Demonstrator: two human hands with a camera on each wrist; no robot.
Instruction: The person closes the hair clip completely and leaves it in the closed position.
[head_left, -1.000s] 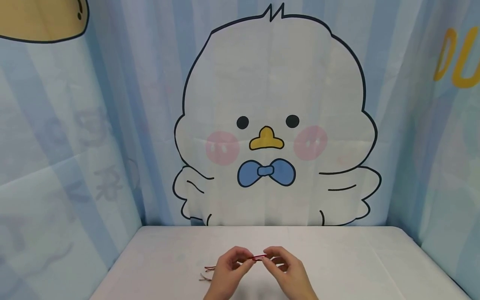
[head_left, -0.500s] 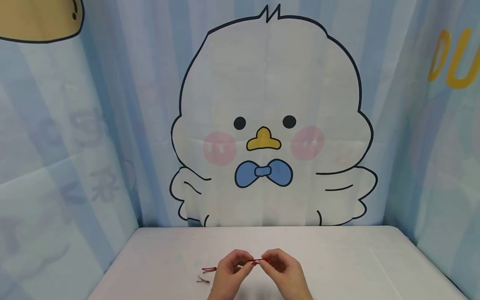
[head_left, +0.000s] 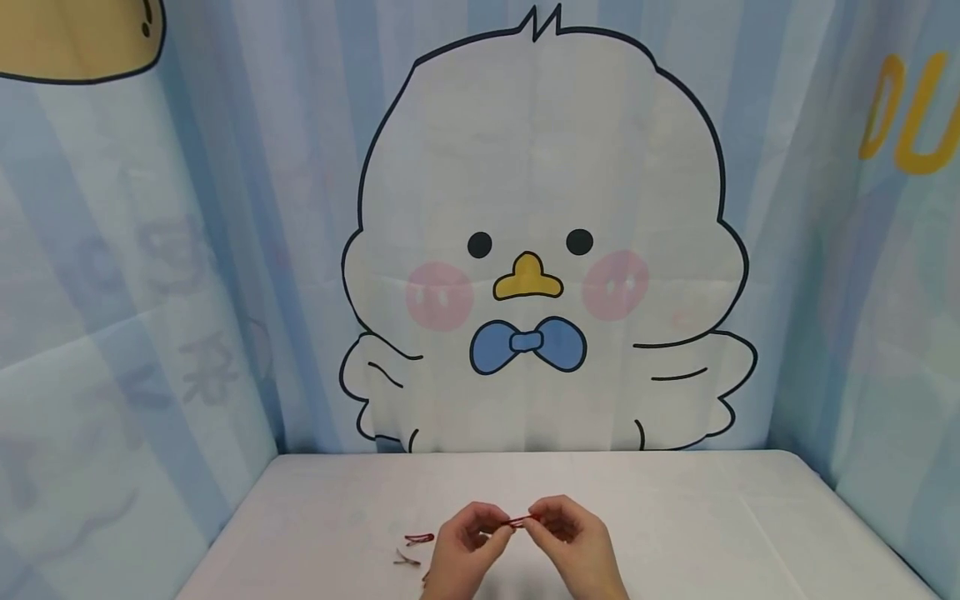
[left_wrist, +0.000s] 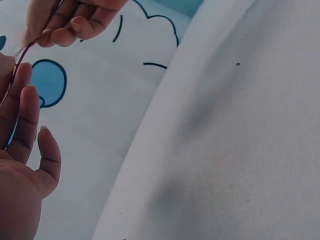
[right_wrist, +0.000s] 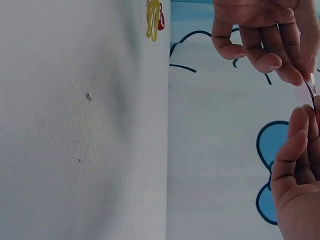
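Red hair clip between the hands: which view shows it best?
Head view: the red hair clip, though small, spans the gap between left hand and right hand. Left wrist view: a thin strip, far left. Right wrist view: a sliver, far right.

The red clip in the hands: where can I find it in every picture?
Head: the red clip is near the bottom, just right of the middle, between the left hand and right hand.
Left wrist: in the upper part, close to the left edge.
Right wrist: above mid-height, close to the right edge.
Shared landmark: the blue bow tie, only partly visible in both wrist views.
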